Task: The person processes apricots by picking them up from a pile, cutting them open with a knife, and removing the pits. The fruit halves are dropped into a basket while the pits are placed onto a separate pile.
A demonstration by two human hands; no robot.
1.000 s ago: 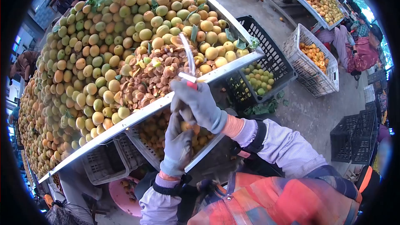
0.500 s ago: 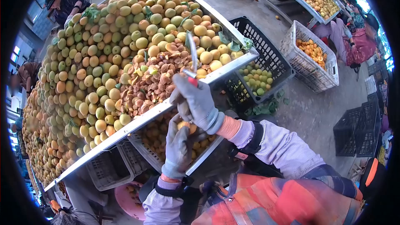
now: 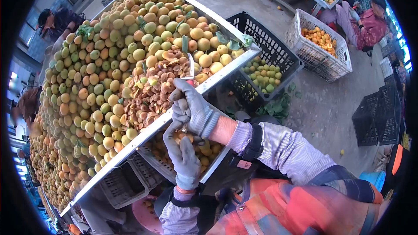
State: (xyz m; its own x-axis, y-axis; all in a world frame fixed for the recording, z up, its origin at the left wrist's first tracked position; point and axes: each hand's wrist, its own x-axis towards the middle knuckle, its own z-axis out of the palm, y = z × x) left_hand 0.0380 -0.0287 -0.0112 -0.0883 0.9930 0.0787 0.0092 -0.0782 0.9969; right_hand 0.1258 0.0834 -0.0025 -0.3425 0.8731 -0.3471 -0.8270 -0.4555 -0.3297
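Note:
My gloved right hand (image 3: 198, 113) is closed around the red handle of a small knife, whose curved blade (image 3: 191, 66) points up over the table's edge. Just below it, my gloved left hand (image 3: 185, 159) grips an apricot (image 3: 183, 136), mostly covered by fingers. The fingers of both hands meet at the fruit; whether it is cut open is hidden. Past the metal rim (image 3: 161, 121) of the sorting table lies a heap of brown apricot pits (image 3: 152, 89). Whole yellow-green apricots (image 3: 100, 69) fill the rest of the tabletop. Under my hands sits a crate of apricots (image 3: 211, 151).
To the right stand a black crate (image 3: 281, 43) with green fruit and a white crate (image 3: 324, 67) of apricot halves. Stacked black crates (image 3: 379, 117) are farther right. A pink basin (image 3: 146, 215) sits below the table. Other people work at the left and upper right.
My right hand has come down and left, closer to the left hand, and the blade has moved lower. My left hand stays on the apricot. The view has shifted slightly.

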